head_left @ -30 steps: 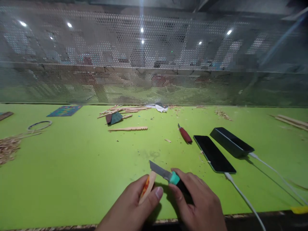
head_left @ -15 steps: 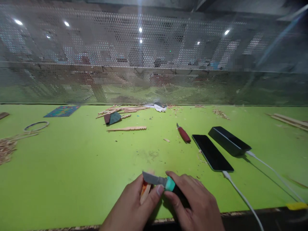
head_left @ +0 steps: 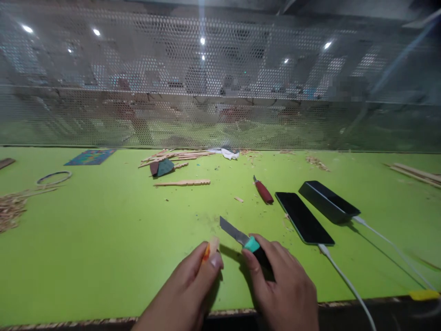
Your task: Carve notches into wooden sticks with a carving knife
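Observation:
Near the front edge of the green table [head_left: 113,257], my left hand [head_left: 189,280] pinches a small pale wooden piece [head_left: 214,244] with an orange-red patch; most of it is hidden by the fingers. My right hand [head_left: 284,280] is closed around the black and teal handle of a knife [head_left: 235,232]. Its grey blade points up and to the left, apart from the wooden piece. A carved wooden stick [head_left: 188,183] lies beyond my hands, and a red-handled knife [head_left: 263,191] rests right of it.
At right lie a phone [head_left: 305,219] and a black box-shaped device [head_left: 325,200], both with white cables. Wood shavings [head_left: 11,211] and a ring [head_left: 54,178] are at left. Thin sticks [head_left: 186,156] lie before a perforated screen [head_left: 220,115].
The knife in my right hand has moved off the wooden piece, up and to the right. My left hand has shifted slightly left, and its wooden piece stands more upright.

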A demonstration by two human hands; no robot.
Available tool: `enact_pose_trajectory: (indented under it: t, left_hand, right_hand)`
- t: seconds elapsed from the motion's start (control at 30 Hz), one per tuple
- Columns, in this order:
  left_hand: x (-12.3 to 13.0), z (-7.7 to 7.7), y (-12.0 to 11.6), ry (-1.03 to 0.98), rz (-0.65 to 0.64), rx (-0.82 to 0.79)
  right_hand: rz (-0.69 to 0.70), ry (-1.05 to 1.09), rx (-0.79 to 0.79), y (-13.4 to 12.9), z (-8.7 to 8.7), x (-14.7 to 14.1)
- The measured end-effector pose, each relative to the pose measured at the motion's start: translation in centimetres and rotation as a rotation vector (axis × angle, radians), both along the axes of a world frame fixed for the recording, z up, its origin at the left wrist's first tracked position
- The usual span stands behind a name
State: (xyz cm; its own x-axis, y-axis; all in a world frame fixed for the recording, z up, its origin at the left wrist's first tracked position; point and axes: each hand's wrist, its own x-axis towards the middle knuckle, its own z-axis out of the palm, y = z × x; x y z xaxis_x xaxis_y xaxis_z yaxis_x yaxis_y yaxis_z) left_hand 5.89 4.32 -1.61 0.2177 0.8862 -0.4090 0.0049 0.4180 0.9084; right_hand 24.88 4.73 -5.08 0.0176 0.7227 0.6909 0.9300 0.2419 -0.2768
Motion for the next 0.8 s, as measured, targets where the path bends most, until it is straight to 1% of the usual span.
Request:
enact_pose_trajectory:
  t: [0.07,0.1,0.13,0.17,0.23,0.37,0.43,0.53,0.6,0.73,0.8]
  left_hand:
    - [-0.3,-0.3,-0.4,-0.208,0.048,-0.209]
    - [-0.5,-0.4,-0.5,-0.282,0.053,-0.282]
    - [-0.7,-0.5,-0.6,-0.33,0.047,-0.325]
    - [-0.9,-0.5,-0.7,-0.355,0.043,-0.33]
    - [-1.1,-0.4,-0.7,-0.348,0.026,-0.265]
    - [-1.0,0.5,-0.4,-0.187,-0.133,-0.063]
    - [-0.7,0.8,-0.2,-0.133,-0.192,-0.007]
    - [-0.3,0.7,-0.1,-0.095,-0.21,0.032]
    - [-0.1,0.6,-0.2,-0.06,-0.186,0.05]
    - [0.0,0.7,-0.6,0.033,-0.164,0.085]
    - [0.0,0.9,-0.6,0.051,-0.174,0.091]
  right_hand:
    - [0.007,-0.024,0.014,-0.1,0.0,0.1]
    - [0.008,-0.034,0.015,-0.1,0.0,0.1]
    - [0.004,-0.037,0.015,-0.2,0.0,0.2]
    - [0.002,-0.038,0.013,-0.2,0.0,0.2]
    - [0.012,-0.034,0.002,-0.3,-0.1,0.4]
    - [0.078,-0.004,-0.028,-0.7,-0.5,0.6]
    - [0.068,0.017,-0.027,-0.7,-0.6,0.6]
    - [0.035,0.015,-0.025,-0.7,-0.6,0.6]
    - [0.031,0.029,-0.019,-0.7,-0.5,0.6]
    - [0.096,0.095,-0.025,-0.8,-0.4,0.8]
    - [0.159,0.074,-0.044,-0.9,-0.3,1.1]
